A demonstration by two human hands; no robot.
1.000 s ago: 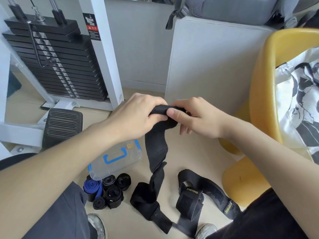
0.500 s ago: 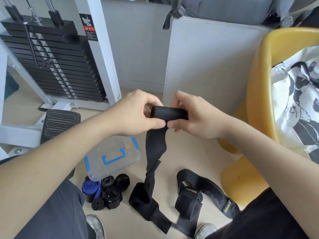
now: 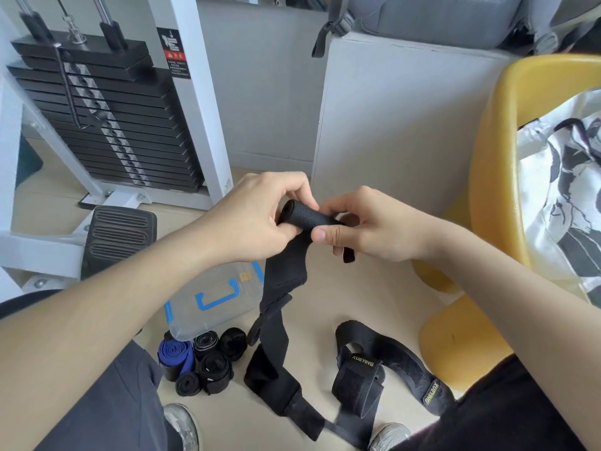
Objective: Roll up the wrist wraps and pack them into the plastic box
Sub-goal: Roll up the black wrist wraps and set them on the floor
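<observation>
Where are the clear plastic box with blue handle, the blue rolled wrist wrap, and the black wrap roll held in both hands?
clear plastic box with blue handle (image 3: 216,291), head view, middle of the lid.
blue rolled wrist wrap (image 3: 175,353), head view, roll's top face.
black wrap roll (image 3: 304,216), head view, textured outer side.

We held the left forearm (image 3: 130,288) and right forearm (image 3: 487,271) forward, converging toward the middle. Our left hand (image 3: 257,219) curled its fingers over one end of the rolled wrist wrap (image 3: 302,218), thumb beneath. Our right hand (image 3: 374,229) pinched the other end between thumb and fingers.
</observation>
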